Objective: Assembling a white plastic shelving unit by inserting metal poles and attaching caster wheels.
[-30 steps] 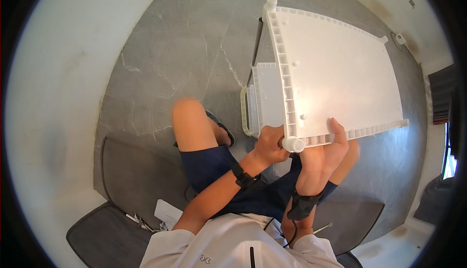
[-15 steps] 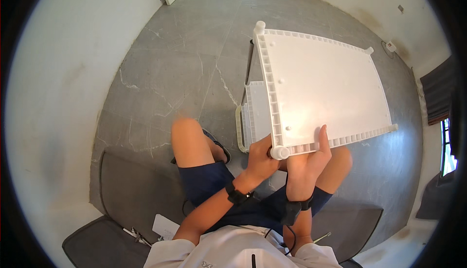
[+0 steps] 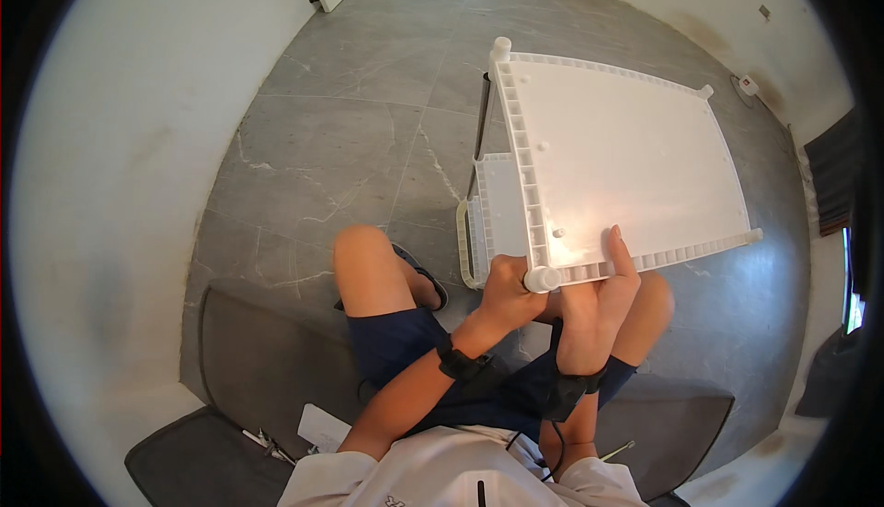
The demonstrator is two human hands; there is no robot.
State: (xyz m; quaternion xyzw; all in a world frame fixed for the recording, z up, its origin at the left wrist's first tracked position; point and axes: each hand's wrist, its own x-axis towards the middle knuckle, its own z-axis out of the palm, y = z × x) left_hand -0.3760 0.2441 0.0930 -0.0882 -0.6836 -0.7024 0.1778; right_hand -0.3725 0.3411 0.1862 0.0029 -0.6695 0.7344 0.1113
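I log left hand [image 3: 508,297] curled at white shelf panel [image 3: 635,157]'s corner, hold unclear; right hand [image 3: 592,318] clasps its near edge.

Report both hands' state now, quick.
Left hand: closed at the white shelf's near-left corner; what's inside the fist can't be told.
Right hand: holding the shelf's near edge, thumb on the panel face.

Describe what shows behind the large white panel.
Left of the white panel show a dark pole, part of a lower white shelf and a cream loop-shaped rail. The panel hides the rest and, thumb aside, the fingertips of the right hand.
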